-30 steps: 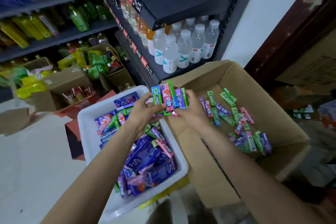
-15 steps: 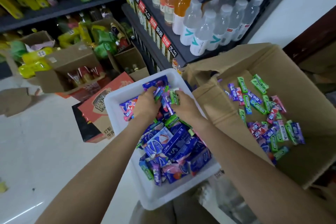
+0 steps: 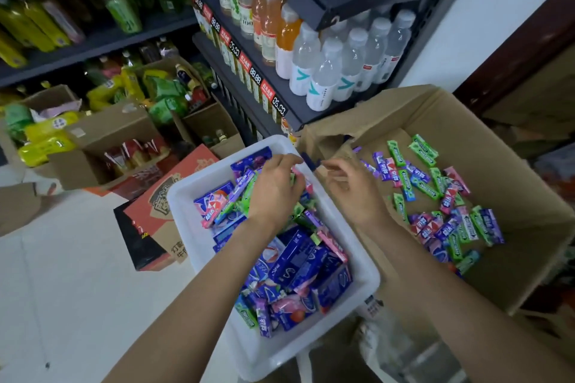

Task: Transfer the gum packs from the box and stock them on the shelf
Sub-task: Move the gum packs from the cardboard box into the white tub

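A white plastic bin (image 3: 182, 211) in front of me is piled with blue, purple, pink and green gum packs (image 3: 295, 264). To its right an open cardboard box (image 3: 510, 171) has several loose gum packs (image 3: 435, 196) spread over its bottom. My left hand (image 3: 277, 189) hangs over the bin's far right corner, its fingers bent down onto green and pink packs; whether it grips them is hidden. My right hand (image 3: 351, 189) hovers over the box's left wall, fingers loosely curled and empty.
A dark shelf unit (image 3: 249, 71) with price tags rises just behind the bin and carries water bottles (image 3: 326, 71) and juice bottles. Open cartons of drinks (image 3: 102, 133) and a red carton (image 3: 174, 196) stand on the pale floor (image 3: 62, 289) at left.
Both hands carried a fan of gum packs from over the box to the bin and lowered it in. My right hand has since come away empty toward the box.
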A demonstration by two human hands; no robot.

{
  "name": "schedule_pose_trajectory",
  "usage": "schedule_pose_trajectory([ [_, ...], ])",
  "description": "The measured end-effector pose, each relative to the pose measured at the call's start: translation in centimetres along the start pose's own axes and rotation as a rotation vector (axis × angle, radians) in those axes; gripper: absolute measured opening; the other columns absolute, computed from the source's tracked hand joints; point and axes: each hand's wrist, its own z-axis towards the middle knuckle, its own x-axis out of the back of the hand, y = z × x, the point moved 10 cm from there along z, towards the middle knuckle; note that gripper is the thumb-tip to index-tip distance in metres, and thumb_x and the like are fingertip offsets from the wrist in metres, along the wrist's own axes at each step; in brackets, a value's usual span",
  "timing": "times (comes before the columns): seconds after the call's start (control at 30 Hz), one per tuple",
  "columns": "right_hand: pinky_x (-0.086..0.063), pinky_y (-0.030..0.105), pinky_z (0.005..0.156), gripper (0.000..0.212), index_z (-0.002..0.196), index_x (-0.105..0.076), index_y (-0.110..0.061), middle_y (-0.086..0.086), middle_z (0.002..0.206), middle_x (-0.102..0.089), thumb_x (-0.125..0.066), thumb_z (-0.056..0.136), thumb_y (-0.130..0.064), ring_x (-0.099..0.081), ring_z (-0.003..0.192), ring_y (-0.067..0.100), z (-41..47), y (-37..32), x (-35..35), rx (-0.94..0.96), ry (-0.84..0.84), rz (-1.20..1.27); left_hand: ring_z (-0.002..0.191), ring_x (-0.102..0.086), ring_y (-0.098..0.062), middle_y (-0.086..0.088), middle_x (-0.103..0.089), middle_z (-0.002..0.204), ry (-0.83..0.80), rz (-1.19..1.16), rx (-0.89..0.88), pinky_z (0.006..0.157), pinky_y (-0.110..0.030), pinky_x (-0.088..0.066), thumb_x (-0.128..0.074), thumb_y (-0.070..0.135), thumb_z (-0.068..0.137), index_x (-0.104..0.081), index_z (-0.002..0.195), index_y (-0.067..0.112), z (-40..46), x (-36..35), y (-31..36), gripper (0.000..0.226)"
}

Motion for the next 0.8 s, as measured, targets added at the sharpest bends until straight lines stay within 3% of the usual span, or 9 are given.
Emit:
schedule_pose_trajectory([
  [0.2,-0.047,0.024,0.084,0.031,0.113,-0.063,-0.007,0.007,0.108,-0.066,-0.052,0.086,0.002,-0.063,0.094,0.019,-0.7,5.8,11.5,-0.075,0.251,-0.01,0.097,-0.06,-0.024,-0.009,-0.061,0.108,-0.08,-0.187,-0.183,0.084,-0.032,-0.047,-0.057,0.012,0.086,-0.063,0.11,0.009,3.0,-6.2,10.8,0.025],
  [0.33,-0.039,0.018,0.081,0.033,0.123,-0.057,-0.007,0.009,0.119,-0.061,-0.055,0.091,-0.007,-0.057,0.111,0.022,0.1,12.2,16.8,-0.173,0.268,-0.048,0.107,-0.057,-0.027,-0.014,-0.061,0.115,-0.179,-0.184,-0.037,0.088,-0.03,-0.04,-0.055,0.014,0.092,-0.059,0.118,0.006,5.8,-13.0,13.8,0.028],
  [0.47,-0.041,0.03,0.09,0.046,0.134,-0.047,-0.016,0.006,0.129,-0.052,-0.06,0.091,-0.024,-0.052,0.117,0.023,3.4,19.3,18.3,-0.26,0.135,-0.112,0.117,-0.052,-0.034,-0.02,-0.058,0.123,-0.27,-0.078,0.123,0.093,-0.033,-0.037,-0.051,0.015,0.094,-0.054,0.126,0.004,8.7,-20.4,13.3,0.034],
  [0.6,-0.032,0.032,0.105,0.06,0.146,-0.029,-0.019,0.006,0.148,-0.031,-0.057,0.092,-0.021,-0.033,0.135,0.022,6.5,23.7,16.5,-0.255,-0.099,-0.126,0.117,-0.051,-0.038,-0.022,-0.05,0.13,-0.346,0.026,0.312,0.088,-0.036,-0.041,-0.049,0.014,0.095,-0.042,0.135,0.008,10.0,-26.0,10.2,0.042],
  [0.63,-0.029,0.032,0.108,0.063,0.147,-0.026,-0.019,0.005,0.152,-0.026,-0.056,0.092,-0.021,-0.029,0.138,0.022,7.0,24.6,15.8,-0.24,-0.155,-0.144,0.122,-0.047,-0.037,-0.02,-0.045,0.137,-0.349,0.024,0.325,0.093,-0.036,-0.043,-0.051,0.015,0.094,-0.039,0.139,0.01,10.1,-27.0,9.4,0.047],
  [0.73,-0.022,0.033,0.114,0.07,0.149,-0.019,-0.015,0.004,0.157,-0.014,-0.057,0.091,-0.022,-0.019,0.143,0.023,7.6,26.7,14.1,-0.207,-0.257,-0.264,0.144,-0.014,-0.03,-0.009,-0.016,0.157,-0.348,0.11,0.274,0.116,-0.037,-0.018,-0.055,0.024,0.094,-0.023,0.149,0.017,10.0,-28.8,8.1,0.064],
  [0.8,-0.018,0.032,0.114,0.074,0.15,-0.015,-0.008,0.008,0.156,-0.012,-0.057,0.09,-0.022,-0.017,0.142,0.025,7.9,27.2,14.0,-0.188,-0.237,-0.328,0.146,-0.006,-0.028,-0.009,-0.013,0.158,-0.332,0.206,0.224,0.118,-0.034,-0.007,-0.054,0.028,0.094,-0.021,0.15,0.018,10.0,-29.2,7.8,0.065],
])
